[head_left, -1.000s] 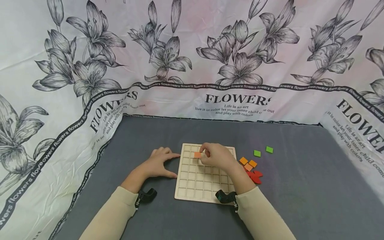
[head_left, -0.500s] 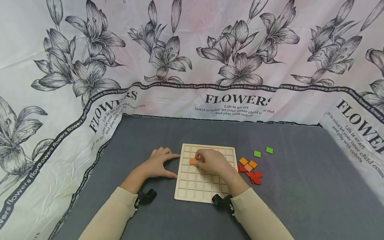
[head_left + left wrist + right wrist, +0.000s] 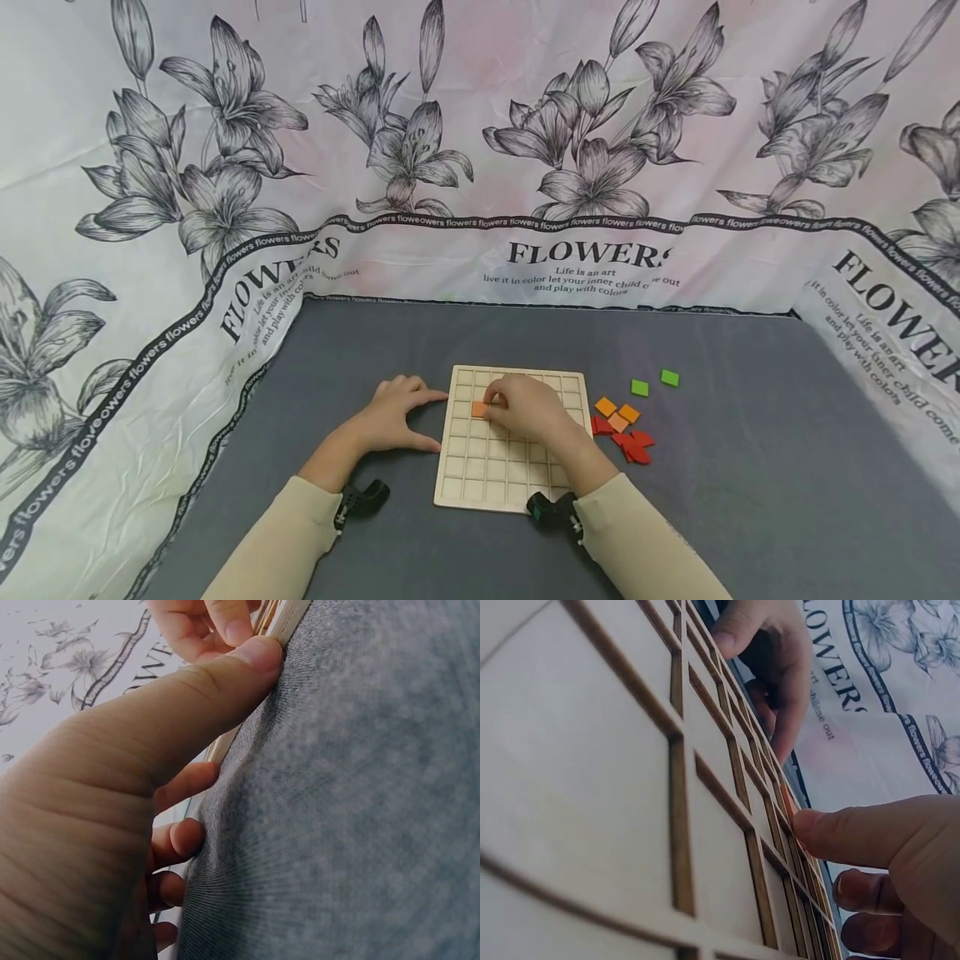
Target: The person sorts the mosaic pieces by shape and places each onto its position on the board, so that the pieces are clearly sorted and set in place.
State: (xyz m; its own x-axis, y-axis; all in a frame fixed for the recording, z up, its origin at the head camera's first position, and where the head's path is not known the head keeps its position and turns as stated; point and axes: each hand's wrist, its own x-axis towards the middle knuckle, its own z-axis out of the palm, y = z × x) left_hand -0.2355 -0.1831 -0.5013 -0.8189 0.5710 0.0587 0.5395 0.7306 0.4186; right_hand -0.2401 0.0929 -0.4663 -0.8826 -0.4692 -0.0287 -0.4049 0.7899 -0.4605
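On the far left, a flower-printed cloth (image 3: 67,467) hangs beside a grey table (image 3: 750,467). The left hand (image 3: 390,418) has its thumb and forefinger spread wide, their tips at the left edge of a pale wooden grid board (image 3: 474,490) that lies flat on the table. In the upper left part of the grid is an orange tile (image 3: 478,409); whether it sits fully down in a cell, I cannot tell. The right hand (image 3: 528,410), reaching over the board, pinches this tile at its right side between thumb and finger, the grip narrow. Just beyond the board's right edge lie three loose orange pieces (image 3: 606,407), with several red pieces (image 3: 635,451), partly overlapping, nearer the person. Farther back and right lie two green tiles (image 3: 639,388), apart from each other.
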